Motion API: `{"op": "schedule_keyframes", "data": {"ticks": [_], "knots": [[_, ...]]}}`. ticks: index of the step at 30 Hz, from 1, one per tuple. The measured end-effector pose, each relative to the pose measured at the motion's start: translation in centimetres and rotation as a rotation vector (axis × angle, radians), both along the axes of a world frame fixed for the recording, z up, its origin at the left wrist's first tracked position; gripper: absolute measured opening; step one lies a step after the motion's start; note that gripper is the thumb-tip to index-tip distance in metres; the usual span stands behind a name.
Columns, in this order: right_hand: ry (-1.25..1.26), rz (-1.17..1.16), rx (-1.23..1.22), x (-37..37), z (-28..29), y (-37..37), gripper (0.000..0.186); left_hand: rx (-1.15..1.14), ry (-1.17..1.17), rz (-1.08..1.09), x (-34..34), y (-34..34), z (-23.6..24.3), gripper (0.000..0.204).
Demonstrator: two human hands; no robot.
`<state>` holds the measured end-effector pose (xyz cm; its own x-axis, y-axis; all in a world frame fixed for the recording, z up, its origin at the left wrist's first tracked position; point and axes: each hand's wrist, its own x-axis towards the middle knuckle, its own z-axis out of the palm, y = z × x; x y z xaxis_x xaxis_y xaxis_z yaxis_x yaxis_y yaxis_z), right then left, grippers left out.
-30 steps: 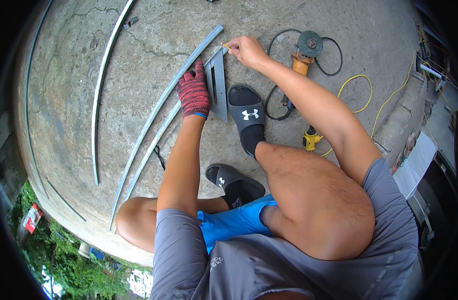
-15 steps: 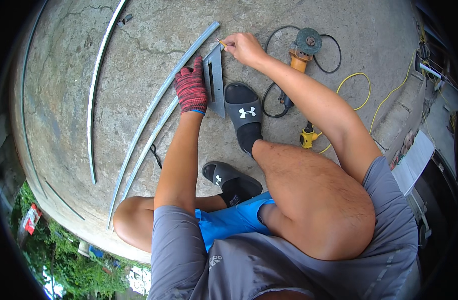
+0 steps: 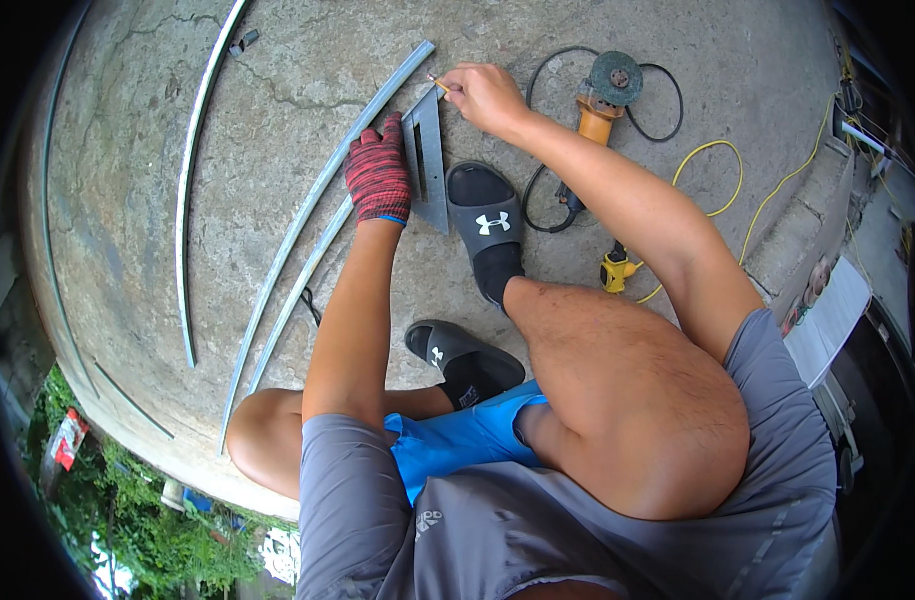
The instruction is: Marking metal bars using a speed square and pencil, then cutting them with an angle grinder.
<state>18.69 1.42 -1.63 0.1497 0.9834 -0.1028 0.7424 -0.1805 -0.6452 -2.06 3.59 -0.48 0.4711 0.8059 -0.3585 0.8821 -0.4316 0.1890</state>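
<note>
My left hand (image 3: 378, 175), in a red knit glove, presses flat on a grey triangular metal square (image 3: 428, 160) that lies against a long grey metal strip (image 3: 317, 205) on the concrete. My right hand (image 3: 485, 95), bare, pinches a small pencil (image 3: 438, 83) whose tip touches the top corner of the square, beside the strip. I am squatting; my black slide sandal (image 3: 487, 225) stands just right of the square.
An orange angle grinder (image 3: 602, 95) with a black cord lies right of my right hand. A yellow cable (image 3: 722, 190) and yellow plug (image 3: 617, 268) lie further right. A shorter strip (image 3: 302, 290) and more long strips (image 3: 192, 180) lie to the left. The slab's edge runs lower left.
Both hands stay on the square and strip; the right hand with the pencil has shifted only slightly along the square's top corner.
</note>
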Motion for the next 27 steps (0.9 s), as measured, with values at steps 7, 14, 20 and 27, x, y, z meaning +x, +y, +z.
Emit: {"op": "schedule_keyframes", "data": {"ticks": [7,14,20,27], "knots": [[0.005,-0.012,-0.008,-0.2,0.0,-0.1,0.016,-0.021,0.042,-0.015,0.1,0.2,0.4,0.044],[0.116,-0.093,-0.138,-0.1,0.0,-0.1,0.015,-0.037,0.041,-0.025,0.0,0.3,0.4,0.043],[0.309,-0.399,-0.035,0.6,1.5,0.1,0.021,0.009,-0.023,-0.037,-0.5,0.3,-0.2,0.044],[0.334,-0.355,0.044,-1.0,3.9,-1.3,0.02,0.002,-0.021,-0.041,-0.5,0.5,0.3,0.043]]}}
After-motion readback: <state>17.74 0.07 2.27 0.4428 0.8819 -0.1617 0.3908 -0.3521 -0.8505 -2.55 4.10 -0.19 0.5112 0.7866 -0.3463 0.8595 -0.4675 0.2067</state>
